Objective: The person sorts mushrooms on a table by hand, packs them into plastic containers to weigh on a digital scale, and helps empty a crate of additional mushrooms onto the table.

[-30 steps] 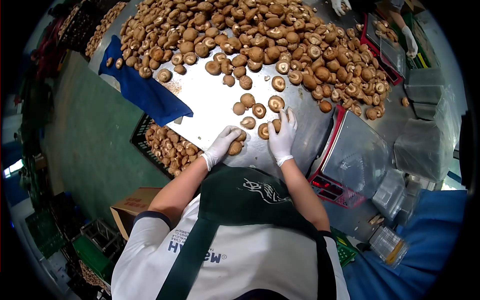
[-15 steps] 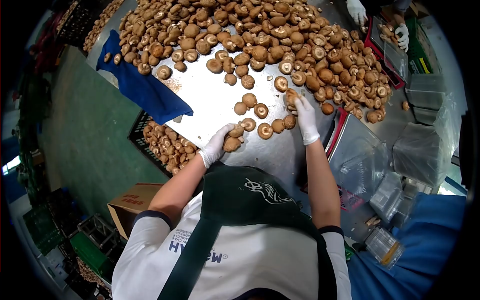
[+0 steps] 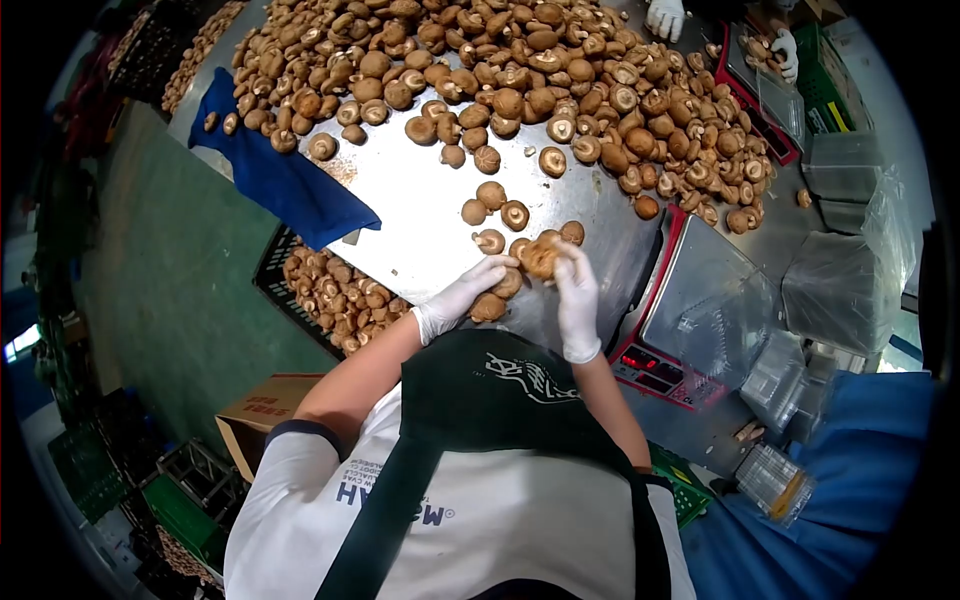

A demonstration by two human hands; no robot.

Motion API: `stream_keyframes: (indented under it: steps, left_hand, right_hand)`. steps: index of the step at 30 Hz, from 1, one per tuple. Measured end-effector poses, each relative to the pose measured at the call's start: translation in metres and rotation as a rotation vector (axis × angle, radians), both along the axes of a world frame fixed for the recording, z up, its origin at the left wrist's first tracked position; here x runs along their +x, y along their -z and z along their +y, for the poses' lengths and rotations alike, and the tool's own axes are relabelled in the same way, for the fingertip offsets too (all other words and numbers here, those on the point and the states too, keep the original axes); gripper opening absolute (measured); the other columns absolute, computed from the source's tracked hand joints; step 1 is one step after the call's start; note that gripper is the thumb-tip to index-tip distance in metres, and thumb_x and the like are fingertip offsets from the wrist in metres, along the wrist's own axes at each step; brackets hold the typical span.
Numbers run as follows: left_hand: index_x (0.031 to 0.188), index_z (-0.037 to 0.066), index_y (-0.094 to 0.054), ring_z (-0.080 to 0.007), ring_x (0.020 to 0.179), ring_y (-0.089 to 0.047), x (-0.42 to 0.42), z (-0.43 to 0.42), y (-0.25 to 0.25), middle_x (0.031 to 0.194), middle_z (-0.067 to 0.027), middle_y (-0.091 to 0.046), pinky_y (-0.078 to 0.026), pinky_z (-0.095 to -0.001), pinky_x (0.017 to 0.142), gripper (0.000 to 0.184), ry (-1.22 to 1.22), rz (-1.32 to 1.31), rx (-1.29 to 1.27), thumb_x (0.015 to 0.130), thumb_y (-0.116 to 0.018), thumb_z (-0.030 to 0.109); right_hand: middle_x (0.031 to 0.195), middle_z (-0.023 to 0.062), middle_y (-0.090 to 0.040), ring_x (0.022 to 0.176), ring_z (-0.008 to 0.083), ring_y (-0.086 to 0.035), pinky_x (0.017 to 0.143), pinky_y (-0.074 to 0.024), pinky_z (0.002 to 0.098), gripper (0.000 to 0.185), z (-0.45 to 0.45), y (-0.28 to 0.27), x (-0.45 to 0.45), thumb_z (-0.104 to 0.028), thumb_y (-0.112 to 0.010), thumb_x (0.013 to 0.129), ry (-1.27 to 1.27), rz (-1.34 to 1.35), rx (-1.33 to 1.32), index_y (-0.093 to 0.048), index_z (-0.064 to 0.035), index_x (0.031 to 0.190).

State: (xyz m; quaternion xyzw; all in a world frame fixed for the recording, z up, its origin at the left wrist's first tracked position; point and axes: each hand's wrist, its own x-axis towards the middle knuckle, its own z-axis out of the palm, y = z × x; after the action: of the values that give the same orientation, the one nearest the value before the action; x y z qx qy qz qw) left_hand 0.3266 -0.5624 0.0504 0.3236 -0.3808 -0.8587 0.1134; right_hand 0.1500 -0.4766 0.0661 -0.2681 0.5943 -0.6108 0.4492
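White gloves cover both hands. My left hand [image 3: 468,293] is closed on a few brown mushrooms [image 3: 489,307] near the table's front edge. Close beside it on the right, my right hand [image 3: 575,292] grips a larger brown mushroom [image 3: 541,259] between thumb and fingers. The two hands nearly meet, and the held mushrooms are side by side. Just beyond them lie several loose mushrooms, among them one with its stem up [image 3: 515,214] and one by my right fingers [image 3: 572,233].
A big mushroom heap [image 3: 480,60] covers the table's far side. At right are a red-edged scale [image 3: 700,300] and clear plastic boxes [image 3: 835,290]. A blue cloth [image 3: 290,185] and a mushroom crate [image 3: 335,300] are at left. A co-worker's gloved hand [image 3: 665,18] shows at the top.
My right hand has picked up a mushroom near the heap and brought it back beside my left hand. My left hand has moved right with its mushrooms. The co-worker's hands have shifted.
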Motion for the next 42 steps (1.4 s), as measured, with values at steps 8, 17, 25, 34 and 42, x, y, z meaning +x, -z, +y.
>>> stream_keyframes:
  steps: [8,17,25,34,42]
  left_hand:
    - [0.128,0.000,-0.057,-0.0103,0.098,-0.058,0.018,0.010,0.003,0.111,-0.0058,-0.064,-0.047,-0.0254,0.090,0.044,0.197,-0.295,-0.156,0.096,-0.062,0.030]
    - [0.123,0.006,-0.058,-0.0134,0.096,-0.058,0.025,-0.002,-0.006,0.104,-0.0051,-0.064,-0.047,-0.0269,0.088,0.032,0.127,-0.555,-0.614,0.098,-0.058,0.026]
    - [0.135,0.010,-0.049,-0.0151,0.102,-0.057,0.004,-0.009,-0.032,0.119,-0.0072,-0.056,-0.048,-0.0285,0.090,0.039,-0.200,-0.028,-0.041,0.103,-0.045,0.032]
    - [0.141,0.004,-0.034,-0.0216,0.121,-0.047,-0.143,0.063,-0.120,0.131,-0.0132,-0.045,-0.041,-0.0328,0.103,0.046,-0.180,0.092,-0.322,0.101,-0.045,0.024]
    - [0.143,0.004,-0.037,-0.0494,0.132,-0.035,-0.243,0.152,-0.123,0.142,-0.0343,-0.032,-0.033,-0.0522,0.108,0.065,0.071,0.383,-0.986,0.089,-0.062,0.027]
  right_hand:
    - [0.090,0.0094,-0.064,0.080,0.0308,-0.065,0.073,-0.0517,0.0409,0.031,0.006,-0.007,0.014,-0.020,-0.068,0.085,-0.196,0.911,0.224,-0.065,-0.0149,0.116]
    - [0.070,0.0045,-0.060,0.064,0.0133,-0.057,0.060,-0.0467,0.0309,0.027,-0.026,0.031,-0.002,-0.025,-0.061,0.095,-0.093,0.244,0.265,-0.066,-0.0034,0.110]
    - [0.084,0.0011,-0.062,0.072,0.0058,-0.055,0.063,-0.0445,0.0204,0.027,-0.004,-0.023,-0.004,-0.022,-0.057,0.099,-0.057,-0.417,0.107,-0.062,0.0011,0.113]
    - [0.144,0.0189,-0.042,0.135,0.0292,-0.039,0.112,-0.0311,0.0362,0.062,0.054,-0.106,-0.012,-0.011,-0.061,0.091,0.325,0.701,0.082,-0.032,0.0009,0.145]
    - [0.139,0.0171,-0.049,0.129,0.0256,-0.047,0.108,-0.0355,0.0361,0.046,0.156,-0.100,-0.137,-0.013,-0.056,0.095,0.530,0.745,0.260,-0.045,0.0018,0.138]
